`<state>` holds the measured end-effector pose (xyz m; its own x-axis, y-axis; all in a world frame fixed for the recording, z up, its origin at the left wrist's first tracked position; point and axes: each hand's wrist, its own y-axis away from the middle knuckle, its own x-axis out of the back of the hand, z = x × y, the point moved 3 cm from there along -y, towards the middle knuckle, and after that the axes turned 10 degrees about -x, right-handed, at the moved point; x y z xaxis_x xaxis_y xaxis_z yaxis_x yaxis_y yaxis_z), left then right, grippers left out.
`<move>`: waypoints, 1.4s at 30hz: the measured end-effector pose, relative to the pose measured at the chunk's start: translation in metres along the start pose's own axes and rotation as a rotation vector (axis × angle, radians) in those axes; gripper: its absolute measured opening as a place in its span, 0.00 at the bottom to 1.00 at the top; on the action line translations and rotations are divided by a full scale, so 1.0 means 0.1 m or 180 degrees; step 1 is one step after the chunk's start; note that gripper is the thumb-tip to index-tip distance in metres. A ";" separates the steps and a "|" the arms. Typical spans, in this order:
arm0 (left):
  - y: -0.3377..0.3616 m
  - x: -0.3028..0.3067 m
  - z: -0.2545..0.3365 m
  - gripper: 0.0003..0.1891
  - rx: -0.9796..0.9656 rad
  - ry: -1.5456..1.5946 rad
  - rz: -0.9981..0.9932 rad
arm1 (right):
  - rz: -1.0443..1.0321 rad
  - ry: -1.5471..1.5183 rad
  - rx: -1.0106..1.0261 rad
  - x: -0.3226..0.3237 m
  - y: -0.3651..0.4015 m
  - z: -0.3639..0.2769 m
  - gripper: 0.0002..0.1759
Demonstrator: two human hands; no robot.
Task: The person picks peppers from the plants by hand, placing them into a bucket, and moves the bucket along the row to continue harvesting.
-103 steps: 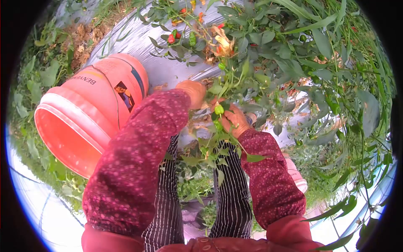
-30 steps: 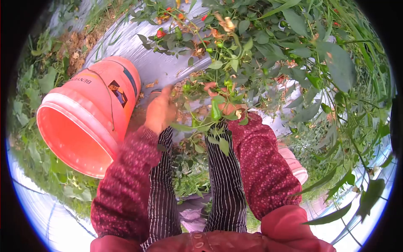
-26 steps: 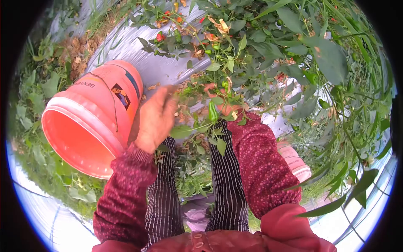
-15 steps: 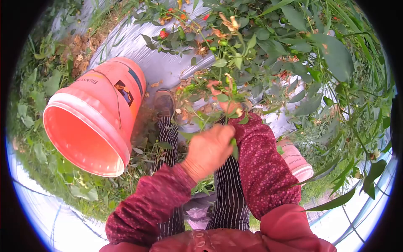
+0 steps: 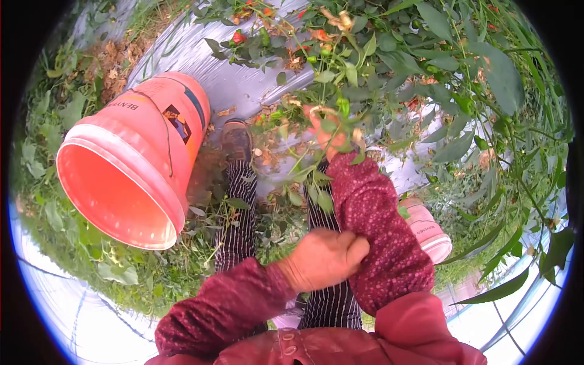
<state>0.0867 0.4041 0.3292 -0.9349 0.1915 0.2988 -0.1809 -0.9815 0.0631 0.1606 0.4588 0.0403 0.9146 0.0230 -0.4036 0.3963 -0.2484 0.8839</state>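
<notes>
My left hand (image 5: pixel 322 258) is closed in a fist beside my right sleeve, low in front of my body. Whatever its curled fingers hold is hidden. Farther out, my right hand (image 5: pixel 328 137) is among the pepper plant's leaves, its fingers closed around a leafy branch (image 5: pixel 302 163). Leaves and a dry stem partly cover those fingers. Just beyond them hangs a green pepper (image 5: pixel 344 107). The pepper plant (image 5: pixel 389 67) spreads at the top and right, bearing green and red peppers.
A large pink-orange bucket (image 5: pixel 137 152) leans at the left, its mouth towards me. Another pink bucket (image 5: pixel 426 231) stands right of my right sleeve. Silvery plastic sheeting (image 5: pixel 243 67) covers the ground ahead. My shoe (image 5: pixel 236 143) is beside the large bucket.
My left hand has drawn back towards my body and away from the branch, staying closed. My right hand has shifted slightly outward with the branch.
</notes>
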 end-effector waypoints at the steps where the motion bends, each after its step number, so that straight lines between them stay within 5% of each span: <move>1: 0.02 0.00 -0.01 0.12 0.0203 0.0243 -0.0058 | -0.0213 0.0451 0.0237 -0.02 -0.07 -0.02 0.24; 3: 0.07 0.10 -0.17 0.12 0.0510 0.0341 0.0340 | -0.0427 0.0920 0.0503 0.00 -0.10 -0.06 0.22; 4: 0.12 0.20 -0.29 0.12 0.0832 0.0438 0.0753 | -0.0767 0.0227 0.0315 -0.09 0.01 -0.11 0.25; 6: 0.24 0.35 -0.39 0.11 0.0825 0.0571 0.0557 | -0.1414 -0.1182 -0.0097 -0.23 0.19 -0.16 0.32; 8: 0.29 0.53 -0.47 0.04 0.1528 0.1196 0.0458 | -0.0951 -0.0704 -0.0203 0.03 0.00 0.06 0.32; 10: 0.28 0.78 -0.64 0.02 0.1984 0.1921 0.1147 | -0.0362 -0.0964 -0.1119 -0.19 0.14 0.17 0.29; 11: 0.21 0.91 -0.71 0.05 0.2213 0.1820 0.1325 | -0.0072 0.1112 -0.0388 -0.57 0.46 -0.06 0.24; 12: 0.11 0.99 -0.79 0.07 0.2311 0.1265 0.1463 | -0.0093 0.1121 -0.0377 -0.70 0.61 -0.07 0.24; 14: -0.03 0.96 -1.08 0.12 0.1578 0.0266 0.1297 | 0.0342 0.5426 0.0898 -0.90 0.77 -0.12 0.24; 15: -0.07 0.89 -1.22 0.12 0.1571 0.0270 0.1312 | 0.0230 0.5568 0.0418 -0.91 0.74 -0.04 0.26; 17: -0.17 0.73 -1.45 0.18 0.1686 -0.0814 0.0797 | 0.0323 0.5405 0.0504 -0.88 0.72 0.06 0.26; 21: -0.16 0.46 -1.79 0.25 0.2273 -0.0651 0.0201 | 0.0657 0.5153 0.0403 -0.93 0.75 0.14 0.23; 27: -0.15 0.35 -2.14 0.14 0.2451 -0.1088 -0.0822 | 0.0156 0.5921 0.0495 -0.98 0.82 0.20 0.26; 31: -0.07 0.31 -2.16 0.10 0.2259 -0.1260 -0.0522 | -0.0061 0.5409 0.0654 -0.85 0.98 0.01 0.31; 34: -0.03 0.29 -2.12 0.09 0.2114 -0.1089 -0.0546 | 0.0349 0.4748 0.1364 -0.63 1.06 -0.23 0.29; 36: 0.02 0.17 -2.04 0.08 0.2010 -0.1278 -0.0731 | 0.0902 0.2411 0.0650 -0.25 0.77 -0.37 0.21; 38: 0.07 0.07 -2.02 0.08 0.1951 -0.1335 -0.0538 | 0.1532 0.2077 0.0579 -0.19 0.56 -0.73 0.13; 40: 0.07 0.04 -2.00 0.08 0.1886 -0.1396 -0.0345 | 0.0787 -0.0016 0.0904 -0.14 0.21 -0.99 0.11; 42: 0.08 0.02 -2.01 0.07 0.2057 -0.1321 -0.0440 | 0.1071 0.1395 0.1457 -0.26 -0.19 -1.19 0.27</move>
<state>0.0215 0.3953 0.1390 -0.7029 0.4232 0.5717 0.0455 -0.7754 0.6299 0.1392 0.5781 0.0624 0.9674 0.2366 0.0903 0.1017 -0.6895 0.7171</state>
